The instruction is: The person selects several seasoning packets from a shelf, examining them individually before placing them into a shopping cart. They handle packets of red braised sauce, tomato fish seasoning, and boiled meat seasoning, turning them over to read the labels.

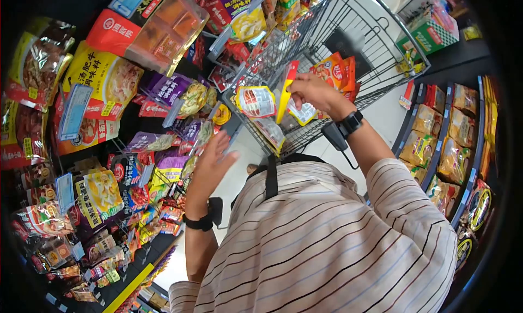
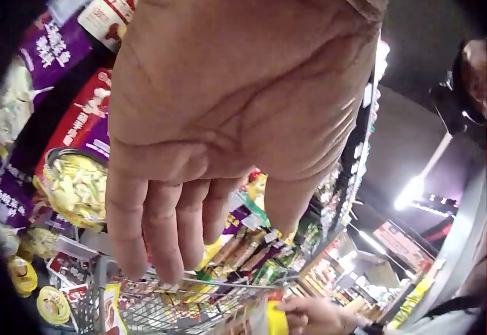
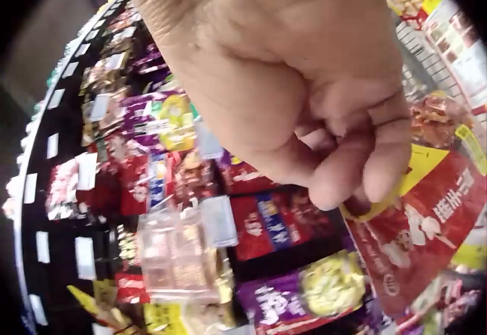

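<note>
My right hand [image 1: 317,96] pinches the edge of a red and yellow seasoning packet [image 1: 285,95] over the near end of a wire shopping cart [image 1: 388,80]. In the right wrist view, curled fingers grip the yellow corner of this red packet [image 3: 426,232]. My left hand [image 1: 211,163] is held in the air beside the shelf, its fingers extended and nothing in them. Its palm [image 2: 236,84] fills much of the left wrist view. Inside the cart lie orange-red packets [image 1: 342,73] and a pouch with a white label [image 1: 256,101].
Shelves of hanging seasoning packets [image 1: 101,198] line the left side, with price tags [image 1: 76,112] sticking out. More bagged goods [image 1: 427,122] fill a rack on the right. Beyond the cart stands a green box [image 1: 436,32]. Pale floor tiles [image 1: 392,130] show beside the cart.
</note>
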A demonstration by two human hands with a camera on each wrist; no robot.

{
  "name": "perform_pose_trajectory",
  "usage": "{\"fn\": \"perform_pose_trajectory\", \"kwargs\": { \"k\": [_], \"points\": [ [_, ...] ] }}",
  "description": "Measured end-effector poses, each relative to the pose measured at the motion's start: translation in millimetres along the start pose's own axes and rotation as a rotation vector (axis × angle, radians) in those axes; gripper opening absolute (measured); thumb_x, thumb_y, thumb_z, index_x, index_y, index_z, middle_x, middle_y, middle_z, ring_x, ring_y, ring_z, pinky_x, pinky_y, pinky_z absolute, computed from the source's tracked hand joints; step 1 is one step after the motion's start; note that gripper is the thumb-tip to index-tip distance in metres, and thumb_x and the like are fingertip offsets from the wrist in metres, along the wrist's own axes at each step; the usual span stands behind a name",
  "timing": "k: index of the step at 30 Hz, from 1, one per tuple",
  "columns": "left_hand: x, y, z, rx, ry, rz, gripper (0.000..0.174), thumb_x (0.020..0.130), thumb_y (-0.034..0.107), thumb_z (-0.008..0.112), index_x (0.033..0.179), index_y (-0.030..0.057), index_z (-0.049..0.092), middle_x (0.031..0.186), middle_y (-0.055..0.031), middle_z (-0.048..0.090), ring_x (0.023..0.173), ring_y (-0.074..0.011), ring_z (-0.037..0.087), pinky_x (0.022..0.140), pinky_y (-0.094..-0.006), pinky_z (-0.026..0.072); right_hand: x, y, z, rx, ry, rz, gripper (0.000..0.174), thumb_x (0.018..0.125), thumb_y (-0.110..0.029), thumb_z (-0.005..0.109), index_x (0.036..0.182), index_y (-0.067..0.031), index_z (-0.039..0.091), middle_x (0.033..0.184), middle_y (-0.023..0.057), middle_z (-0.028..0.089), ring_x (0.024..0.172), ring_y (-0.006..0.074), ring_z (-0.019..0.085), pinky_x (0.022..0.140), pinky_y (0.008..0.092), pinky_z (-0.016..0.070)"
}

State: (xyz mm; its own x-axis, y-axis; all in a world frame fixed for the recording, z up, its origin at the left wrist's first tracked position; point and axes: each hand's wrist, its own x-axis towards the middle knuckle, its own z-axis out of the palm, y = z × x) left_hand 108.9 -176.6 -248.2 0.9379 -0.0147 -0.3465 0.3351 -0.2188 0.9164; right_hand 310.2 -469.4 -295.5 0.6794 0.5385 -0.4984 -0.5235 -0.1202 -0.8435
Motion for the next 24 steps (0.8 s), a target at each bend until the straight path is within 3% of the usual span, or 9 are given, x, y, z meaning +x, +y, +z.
{"fn": "perform_pose_trajectory", "kwargs": {
  "k": [3,6,7,8,11,14,17,21,24],
  "points": [
    [10,40,13,0.508,0.042,0.377,0.077,0.086,0.021,0.075,0.147,-0.0018,0.034,0.147,-0.0281,0.039,0.135,-0.0381,0.044,0.110,-0.0416,0.0371,-41,-58,54,0.192,-0.005,-0.170,0.015,0.089,-0.013,0.061,0.098,-0.0018,0.062,0.080,0.0099,0.068,0.056,0.0153,0.062,0.056,0.0294,0.0513],
    [23,56,14,0.496,0.137,0.564,0.083,0.084,0.025,0.076,0.149,-0.0026,0.032,0.151,-0.0241,0.036,0.141,-0.0348,0.035,0.114,-0.0408,0.0309,-65,-95,94,0.233,-0.159,-0.304,0.015,0.089,-0.013,0.061,0.100,-0.0013,0.062,0.085,0.0120,0.069,0.060,0.0160,0.064,0.057,0.0298,0.0519],
    [29,56,10,0.453,0.183,0.641,0.074,0.087,0.025,0.073,0.146,-0.0028,0.037,0.144,-0.0222,0.043,0.133,-0.0312,0.045,0.109,-0.0376,0.0366,-67,-102,106,0.181,-0.206,-0.331,0.018,0.092,-0.016,0.060,0.102,-0.0016,0.060,0.094,0.0149,0.070,0.065,0.0159,0.066,0.059,0.0293,0.0531],
    [36,46,3,0.305,0.203,0.666,0.060,0.091,0.025,0.070,0.139,-0.0022,0.047,0.137,-0.0239,0.051,0.125,-0.0354,0.053,0.104,-0.0390,0.0427,-71,-111,121,0.188,-0.271,-0.371,0.019,0.094,-0.018,0.060,0.104,-0.0020,0.060,0.097,0.0153,0.070,0.067,0.0160,0.066,0.060,0.0293,0.0535],
    [7,74,-13,-0.261,0.360,0.231,0.038,0.103,0.032,0.053,0.121,0.0000,0.063,0.113,-0.0066,0.065,0.096,-0.0121,0.060,0.084,-0.0296,0.0489,-91,-140,160,0.158,-0.357,-0.473,0.028,0.099,-0.030,0.057,0.109,-0.0041,0.057,0.109,0.0144,0.068,0.070,0.0174,0.067,0.064,0.0292,0.0555],
    [-4,75,-39,-0.707,0.319,0.421,0.041,0.103,0.033,0.054,0.125,-0.0018,0.058,0.119,-0.0100,0.064,0.103,-0.0164,0.063,0.090,-0.0325,0.0515,-91,-152,164,-0.022,-0.089,-0.707,0.030,0.099,-0.031,0.057,0.110,-0.0029,0.058,0.109,0.0097,0.067,0.085,0.0163,0.068,0.072,0.0272,0.0545],
    [-24,76,-59,-0.777,0.302,0.434,0.042,0.103,0.031,0.052,0.131,-0.0004,0.052,0.127,-0.0116,0.062,0.114,-0.0198,0.061,0.099,-0.0364,0.0490,-72,-139,152,-0.175,0.030,-0.810,0.031,0.100,-0.031,0.057,0.111,-0.0020,0.059,0.107,0.0080,0.067,0.095,0.0147,0.066,0.079,0.0279,0.0534],
    [-50,79,-76,-0.796,0.286,0.473,0.042,0.103,0.029,0.052,0.133,-0.0006,0.050,0.133,-0.0124,0.059,0.118,-0.0217,0.060,0.102,-0.0388,0.0482,-80,-124,168,-0.165,-0.208,-0.627,0.040,0.100,-0.035,0.056,0.123,-0.0023,0.059,0.109,0.0051,0.065,0.102,0.0143,0.063,0.087,0.0299,0.0515],
    [-65,83,-79,-0.838,0.312,0.466,0.040,0.102,0.030,0.055,0.127,-0.0017,0.056,0.126,-0.0113,0.063,0.110,-0.0185,0.063,0.097,-0.0350,0.0509,-87,-115,190,-0.217,-0.256,-0.585,0.045,0.100,-0.038,0.057,0.126,-0.0011,0.058,0.110,0.0047,0.065,0.107,0.0134,0.059,0.089,0.0297,0.0500]
  ]
}}
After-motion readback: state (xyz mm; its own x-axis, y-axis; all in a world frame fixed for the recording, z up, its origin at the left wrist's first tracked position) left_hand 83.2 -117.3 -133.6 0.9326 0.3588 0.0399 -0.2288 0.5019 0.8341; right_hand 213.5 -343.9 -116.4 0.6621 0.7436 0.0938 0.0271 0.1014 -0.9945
